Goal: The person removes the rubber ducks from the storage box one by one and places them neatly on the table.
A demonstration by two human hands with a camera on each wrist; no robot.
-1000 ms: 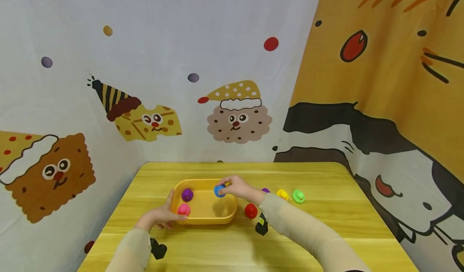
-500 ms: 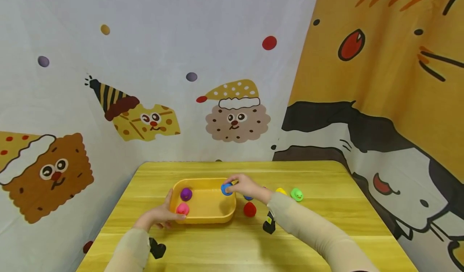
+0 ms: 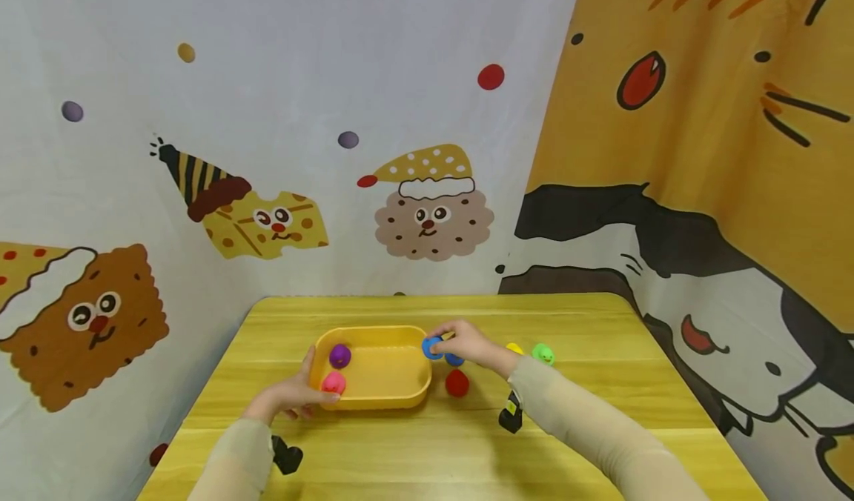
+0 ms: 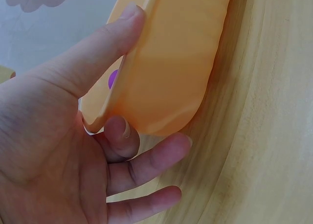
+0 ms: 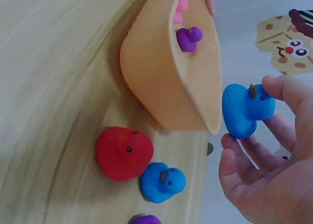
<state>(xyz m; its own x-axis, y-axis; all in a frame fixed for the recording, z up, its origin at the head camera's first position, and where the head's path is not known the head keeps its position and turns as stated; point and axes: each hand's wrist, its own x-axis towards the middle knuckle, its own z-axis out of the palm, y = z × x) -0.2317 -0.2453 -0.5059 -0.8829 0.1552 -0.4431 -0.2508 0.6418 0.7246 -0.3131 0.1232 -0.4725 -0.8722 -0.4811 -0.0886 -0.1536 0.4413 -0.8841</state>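
Observation:
My left hand (image 3: 290,396) holds the left end of a yellow plastic bin (image 3: 387,371), thumb laid over its near rim. In the left wrist view the lower fingers spread beside the bin's outer wall. My right hand (image 3: 467,342) pinches a blue rubber duck (image 5: 242,111) between thumb and fingers, raised at the bin's right rim. Inside the bin, at its left end, sit a purple duck (image 3: 339,356) and a pink duck (image 3: 334,382), the pink one partly covered by my left thumb in the head view.
Right of the bin, a red duck (image 3: 457,383) and a second blue duck (image 5: 161,182) stand on the wooden table (image 3: 400,456). Another purple duck (image 5: 145,219) shows at the right wrist view's edge. Farther right are a yellow duck (image 3: 514,347) and a green duck (image 3: 543,353).
My right hand has moved right with the blue duck, from over the bin's inside to its right rim. The second blue duck has come into sight. My left hand keeps its hold.

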